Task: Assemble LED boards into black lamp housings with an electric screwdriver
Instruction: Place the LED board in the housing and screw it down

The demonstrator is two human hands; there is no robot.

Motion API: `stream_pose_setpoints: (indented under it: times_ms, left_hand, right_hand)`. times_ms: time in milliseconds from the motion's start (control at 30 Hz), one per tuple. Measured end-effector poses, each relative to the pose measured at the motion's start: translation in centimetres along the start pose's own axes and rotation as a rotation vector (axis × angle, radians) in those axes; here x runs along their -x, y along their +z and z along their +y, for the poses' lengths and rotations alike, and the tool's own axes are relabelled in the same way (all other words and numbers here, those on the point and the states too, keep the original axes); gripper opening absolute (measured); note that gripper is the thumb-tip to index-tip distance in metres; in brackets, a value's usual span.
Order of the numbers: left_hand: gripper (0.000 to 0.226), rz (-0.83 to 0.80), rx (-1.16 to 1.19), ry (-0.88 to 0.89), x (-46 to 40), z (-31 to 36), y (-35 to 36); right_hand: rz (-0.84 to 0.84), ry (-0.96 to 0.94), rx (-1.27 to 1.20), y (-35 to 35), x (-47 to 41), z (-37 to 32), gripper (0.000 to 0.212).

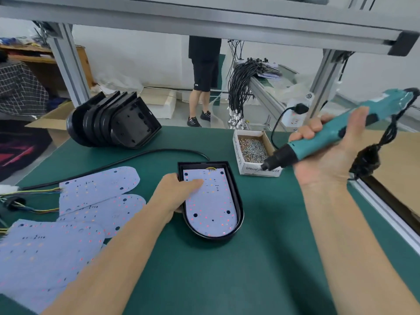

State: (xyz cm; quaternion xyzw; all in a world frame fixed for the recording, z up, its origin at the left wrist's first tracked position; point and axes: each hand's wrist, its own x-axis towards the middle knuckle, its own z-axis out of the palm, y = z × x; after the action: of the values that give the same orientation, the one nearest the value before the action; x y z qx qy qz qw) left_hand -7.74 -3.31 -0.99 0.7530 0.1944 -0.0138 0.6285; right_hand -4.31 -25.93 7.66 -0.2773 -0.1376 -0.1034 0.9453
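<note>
While the left hand (181, 192) lies on the near-middle of the green desk (227, 280), its thumb stretches flat across the white LED board (210, 205) and the other fingers reach round the left wall of the black lamp housing (239, 214), so this grip is pressing rather than clenched. That board sits inside the housing, filling the tray from its square far end to its rounded near end, with a bit of yellow wire showing at the far edge. Up on the right, the right hand (327, 151) is raised above the desk with its palm turned up, its grip curled round the teal electric screwdriver (336, 135). The black tip of the tool slants down to the left and hangs at the near corner of a small white box of screws (254, 150), which stands just right of the housing. A dark coiled cord (372, 151) trails from the tool's far end past the wrist. To the left, several loose LED boards (75, 214) lie overlapping, with coloured wires running off the left edge. At the far left of the desk, a stack of empty black housings (113, 122) lies on its side. Beyond the desk, a bundle of black cables (241, 92) hangs down, and a person in black shorts (203, 76) stands on the floor.
</note>
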Motion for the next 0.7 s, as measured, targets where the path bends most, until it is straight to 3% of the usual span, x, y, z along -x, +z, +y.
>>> stream_pose_setpoints:
  times_ms: [133, 233, 300, 367, 433, 533, 700]
  left_hand:
    - [0.038, 0.015, -0.327, -0.042, -1.7, 0.7, -2.3]
    - [0.059, 0.149, -0.805, 0.008, -3.0, 2.1, -2.6]
    - [0.056, 0.313, -0.981, 0.181, -3.6, 3.7, -1.6]
    - [0.04, 0.367, -0.945, 0.44, -4.0, 5.7, 0.4]
    - [0.024, 0.253, -0.908, 0.656, -4.7, 7.8, 3.3]
    - [0.021, 0.003, -1.022, 0.825, -5.8, 10.0, 8.2]
    - [0.027, -0.326, -1.274, 0.727, -7.9, 8.8, 13.4]
  right_hand:
    - [0.038, -0.037, 0.002, -0.9, 0.0, -2.1, 0.063]
    - [0.042, -0.043, 0.003, -1.5, 0.0, -3.0, 0.061]
    - [0.054, -0.039, -0.003, -1.7, 0.0, -3.2, 0.06]
    - [0.062, -0.038, -0.001, -1.9, 0.0, -3.3, 0.06]
    - [0.07, -0.04, 0.008, -1.9, -0.1, -3.2, 0.062]
    - [0.081, -0.044, 0.02, -2.1, -0.2, -3.2, 0.063]
    - [0.089, -0.053, 0.07, -3.2, 0.0, -3.7, 0.058]
